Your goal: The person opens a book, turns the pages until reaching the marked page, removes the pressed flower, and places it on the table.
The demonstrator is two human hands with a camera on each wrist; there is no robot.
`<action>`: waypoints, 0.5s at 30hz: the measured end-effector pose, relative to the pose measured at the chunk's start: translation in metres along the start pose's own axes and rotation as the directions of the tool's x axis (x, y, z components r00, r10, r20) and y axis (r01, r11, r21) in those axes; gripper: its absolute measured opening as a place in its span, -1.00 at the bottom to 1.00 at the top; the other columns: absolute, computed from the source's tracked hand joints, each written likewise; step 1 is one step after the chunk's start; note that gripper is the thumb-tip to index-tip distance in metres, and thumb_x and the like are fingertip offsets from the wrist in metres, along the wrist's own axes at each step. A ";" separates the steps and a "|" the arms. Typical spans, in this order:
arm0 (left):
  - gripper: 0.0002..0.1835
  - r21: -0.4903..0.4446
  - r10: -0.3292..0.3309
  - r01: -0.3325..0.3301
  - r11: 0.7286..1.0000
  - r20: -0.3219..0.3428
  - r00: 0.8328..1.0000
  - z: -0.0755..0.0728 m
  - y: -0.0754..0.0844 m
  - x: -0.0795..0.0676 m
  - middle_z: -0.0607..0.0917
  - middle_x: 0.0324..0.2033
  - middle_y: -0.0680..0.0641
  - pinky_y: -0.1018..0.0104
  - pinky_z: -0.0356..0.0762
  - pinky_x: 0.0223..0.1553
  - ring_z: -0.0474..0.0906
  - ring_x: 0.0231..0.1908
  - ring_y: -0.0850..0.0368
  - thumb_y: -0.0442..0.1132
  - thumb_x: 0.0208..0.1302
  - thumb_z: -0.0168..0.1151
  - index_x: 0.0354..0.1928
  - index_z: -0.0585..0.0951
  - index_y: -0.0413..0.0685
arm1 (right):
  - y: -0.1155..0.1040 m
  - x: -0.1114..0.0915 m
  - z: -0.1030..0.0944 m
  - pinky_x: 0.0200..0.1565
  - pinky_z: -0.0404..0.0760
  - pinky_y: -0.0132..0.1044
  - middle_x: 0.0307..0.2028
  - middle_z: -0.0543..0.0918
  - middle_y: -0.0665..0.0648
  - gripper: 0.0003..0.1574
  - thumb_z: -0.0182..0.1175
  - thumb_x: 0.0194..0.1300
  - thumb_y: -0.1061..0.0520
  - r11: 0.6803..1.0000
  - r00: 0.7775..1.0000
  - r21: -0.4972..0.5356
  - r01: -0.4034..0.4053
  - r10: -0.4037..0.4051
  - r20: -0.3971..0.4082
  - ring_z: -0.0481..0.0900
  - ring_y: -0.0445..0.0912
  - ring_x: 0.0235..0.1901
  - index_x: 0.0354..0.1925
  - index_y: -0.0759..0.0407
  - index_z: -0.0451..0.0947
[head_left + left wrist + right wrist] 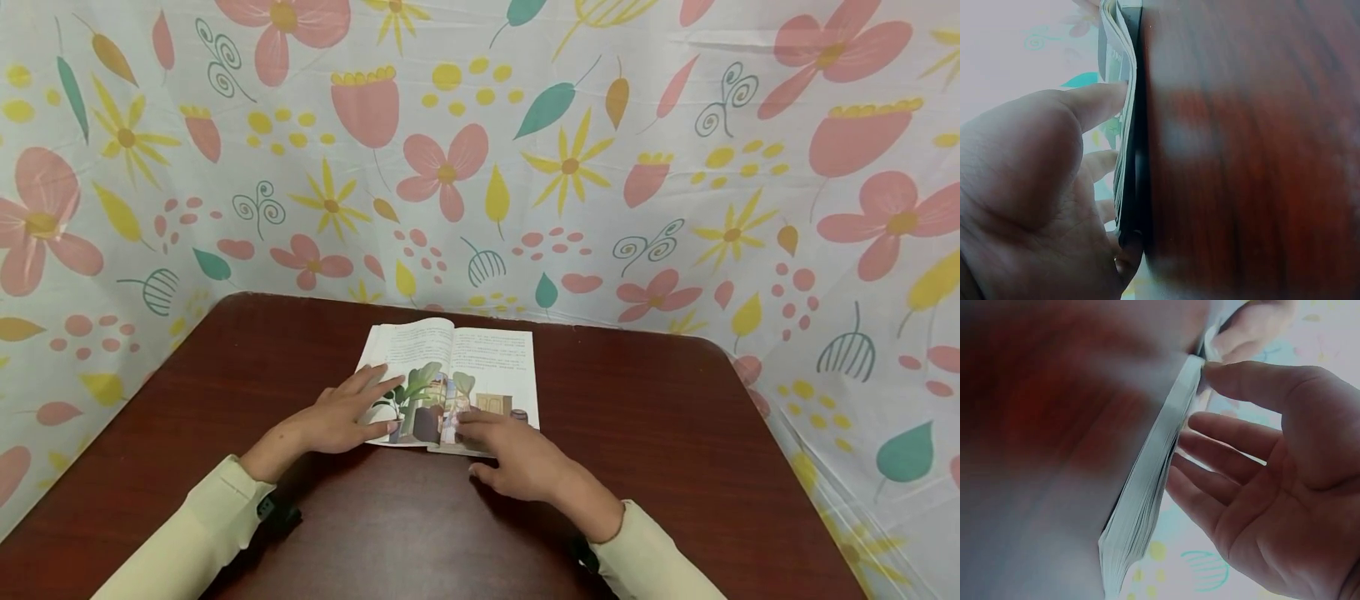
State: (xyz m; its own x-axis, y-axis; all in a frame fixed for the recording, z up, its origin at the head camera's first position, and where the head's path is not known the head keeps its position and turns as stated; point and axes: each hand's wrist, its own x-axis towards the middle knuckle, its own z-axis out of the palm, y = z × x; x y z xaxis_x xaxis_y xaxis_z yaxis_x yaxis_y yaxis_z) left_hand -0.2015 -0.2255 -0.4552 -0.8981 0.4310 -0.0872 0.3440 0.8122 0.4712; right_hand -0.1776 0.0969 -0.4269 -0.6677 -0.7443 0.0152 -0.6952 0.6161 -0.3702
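Observation:
An open picture book [491,350] lies on the table, with text on the upper part of both pages and a drawing of plants and furniture below. My left hand [337,419] rests on the lower left page, fingers spread, thumb near the bottom edge. In the left wrist view, its thumb [1100,103] reaches over the page edges. My right hand [521,457] lies over the lower right page with fingers extended toward the centre fold. The right wrist view shows the thick page block [1147,475] beside the right hand's relaxed fingers [1229,440].
The dark reddish-brown table [637,400] extends around the book on all sides. Behind it and along both sides hangs a white cloth [510,167] printed with flowers and leaves. Dark straps [270,508] show at the sleeve cuffs.

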 end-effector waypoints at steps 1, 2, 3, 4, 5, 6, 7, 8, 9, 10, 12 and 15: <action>-0.18 0.005 0.001 -0.001 1.000 0.005 1.000 -0.002 0.002 -0.001 0.01 0.68 -0.22 -0.57 0.04 0.36 -0.15 0.66 -0.31 0.17 0.53 0.24 0.69 0.19 0.19 | 0.002 0.000 -0.001 0.35 0.50 0.09 0.45 0.51 0.21 -0.43 0.40 0.41 0.15 1.000 1.000 -0.009 0.001 -0.001 -0.010 0.48 0.10 0.43 0.34 0.22 0.62; -0.18 0.007 0.002 -0.002 1.000 0.004 1.000 -0.001 0.002 -0.001 0.02 0.68 -0.22 -0.57 0.04 0.36 -0.15 0.66 -0.31 0.17 0.53 0.23 0.69 0.19 0.19 | 0.004 0.001 -0.001 0.31 0.54 0.09 0.43 0.52 0.22 -0.45 0.42 0.39 0.16 1.000 1.000 -0.017 0.003 -0.004 -0.023 0.54 0.10 0.38 0.30 0.22 0.64; -0.18 0.010 0.003 -0.003 1.000 0.007 1.000 -0.002 0.003 -0.002 0.03 0.68 -0.23 -0.57 0.04 0.36 -0.14 0.65 -0.32 0.16 0.53 0.23 0.69 0.19 0.18 | 0.006 0.001 -0.001 0.28 0.57 0.08 0.43 0.53 0.22 -0.46 0.43 0.38 0.16 1.000 0.999 -0.028 -0.004 0.003 -0.032 0.58 0.10 0.34 0.28 0.22 0.66; -0.19 0.012 0.005 -0.005 1.000 0.006 1.000 -0.003 0.004 -0.002 0.03 0.68 -0.24 -0.58 0.05 0.35 -0.13 0.65 -0.34 0.16 0.53 0.23 0.69 0.20 0.17 | 0.007 0.000 -0.002 0.25 0.58 0.07 0.43 0.53 0.22 -0.47 0.44 0.36 0.15 0.999 0.999 -0.034 -0.013 0.011 -0.040 0.59 0.10 0.33 0.27 0.23 0.67; -0.19 0.015 0.003 -0.003 1.000 0.009 1.000 -0.004 0.004 -0.002 0.03 0.68 -0.23 -0.58 0.05 0.36 -0.14 0.65 -0.33 0.17 0.54 0.23 0.69 0.20 0.17 | 0.008 0.000 -0.002 0.24 0.60 0.04 0.42 0.53 0.23 -0.46 0.45 0.35 0.15 0.999 0.999 -0.035 -0.024 0.023 -0.044 0.60 0.11 0.32 0.26 0.23 0.67; -0.19 0.015 0.003 -0.003 1.000 0.010 1.000 -0.004 0.005 -0.002 0.03 0.68 -0.23 -0.58 0.04 0.36 -0.14 0.65 -0.33 0.17 0.54 0.23 0.69 0.19 0.18 | 0.009 0.000 -0.003 0.22 0.61 0.04 0.42 0.54 0.24 -0.45 0.47 0.34 0.15 0.999 0.998 -0.037 -0.031 0.029 -0.049 0.60 0.12 0.31 0.26 0.25 0.67; -0.19 0.014 0.002 -0.002 1.000 0.011 1.000 -0.004 0.005 -0.002 0.03 0.68 -0.23 -0.58 0.04 0.36 -0.14 0.65 -0.33 0.17 0.54 0.22 0.69 0.19 0.18 | 0.011 0.000 -0.003 0.22 0.61 0.04 0.42 0.54 0.24 -0.44 0.48 0.34 0.15 0.998 0.998 -0.042 -0.039 0.036 -0.053 0.60 0.13 0.32 0.26 0.25 0.67; -0.18 0.013 0.004 -0.004 1.000 0.010 1.000 -0.004 0.005 -0.002 0.03 0.68 -0.23 -0.58 0.04 0.36 -0.14 0.65 -0.33 0.17 0.54 0.22 0.69 0.20 0.17 | 0.012 0.000 -0.004 0.22 0.62 0.04 0.41 0.54 0.25 -0.44 0.49 0.33 0.15 0.998 0.997 -0.048 -0.046 0.044 -0.057 0.59 0.13 0.33 0.26 0.25 0.67; -0.19 0.011 0.005 -0.005 1.000 0.009 1.000 -0.004 0.005 -0.002 0.03 0.68 -0.23 -0.58 0.03 0.36 -0.14 0.65 -0.33 0.17 0.53 0.23 0.69 0.20 0.17 | 0.013 0.000 -0.004 0.24 0.60 0.04 0.41 0.55 0.24 -0.43 0.50 0.33 0.14 0.997 0.997 -0.056 -0.054 0.051 -0.059 0.56 0.14 0.36 0.26 0.24 0.68; -0.18 0.010 0.010 -0.010 1.000 0.005 1.000 -0.003 0.004 -0.002 0.04 0.68 -0.24 -0.59 0.03 0.35 -0.14 0.65 -0.34 0.17 0.53 0.23 0.69 0.20 0.17 | 0.014 0.000 -0.005 0.26 0.59 0.05 0.39 0.57 0.25 -0.44 0.51 0.32 0.14 0.997 0.997 -0.060 -0.054 0.050 -0.065 0.55 0.14 0.37 0.25 0.24 0.69; -0.19 0.009 0.029 -0.029 1.000 -0.007 1.000 -0.002 0.002 -0.002 0.05 0.67 -0.26 -0.60 0.04 0.33 -0.12 0.64 -0.36 0.19 0.53 0.22 0.68 0.21 0.16 | 0.016 0.000 -0.006 0.28 0.58 0.05 0.37 0.59 0.25 -0.46 0.52 0.31 0.15 0.996 0.996 -0.073 -0.047 0.041 -0.075 0.54 0.13 0.38 0.23 0.22 0.71; -0.18 0.007 0.045 -0.045 0.999 -0.019 0.999 0.001 -0.002 -0.001 0.05 0.67 -0.25 -0.60 0.05 0.32 -0.12 0.64 -0.35 0.22 0.52 0.21 0.69 0.21 0.18 | 0.019 0.000 -0.007 0.27 0.59 0.04 0.34 0.62 0.25 -0.49 0.52 0.30 0.18 0.996 0.996 -0.088 -0.026 0.018 -0.086 0.55 0.11 0.38 0.21 0.22 0.73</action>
State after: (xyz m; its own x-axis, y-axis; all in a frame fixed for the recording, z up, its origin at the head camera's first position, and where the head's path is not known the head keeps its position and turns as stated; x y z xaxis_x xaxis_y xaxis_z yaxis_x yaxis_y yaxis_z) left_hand -0.2015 -0.2273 -0.4573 -0.8869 0.4593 -0.0490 0.3857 0.7948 0.4686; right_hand -0.1925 0.1099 -0.4273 -0.7008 -0.7079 0.0879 -0.6983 0.6555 -0.2875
